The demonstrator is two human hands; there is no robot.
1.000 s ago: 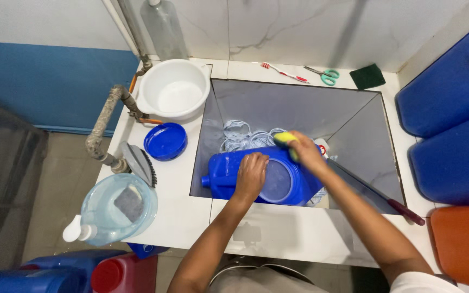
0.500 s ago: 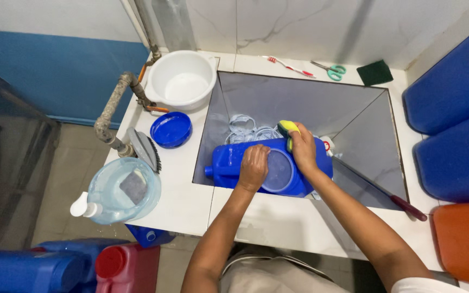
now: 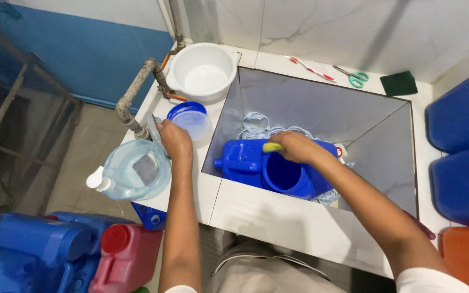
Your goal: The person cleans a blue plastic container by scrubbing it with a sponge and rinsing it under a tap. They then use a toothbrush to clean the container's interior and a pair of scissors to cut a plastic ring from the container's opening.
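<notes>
Left hand [image 3: 173, 139] grips a grey brush [image 3: 153, 129]; right hand [image 3: 294, 147] presses a yellow sponge [image 3: 273, 147] at a blue plastic jug [image 3: 270, 168].

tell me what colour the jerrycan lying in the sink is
Blue. The jerrycan shows best in the head view, with the right hand at its wide opening.

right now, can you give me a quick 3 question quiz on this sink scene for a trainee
1. True or false: the right hand is at the wide opening of the blue container lying in the sink.
2. What does the left hand reach toward? A) the scissors B) the tap beside the small blue bowl C) the red jerrycan
3. Fill in: the white basin stands on the counter to the ____ of the sink.

Key: 1 true; 2 B; 3 left
</notes>
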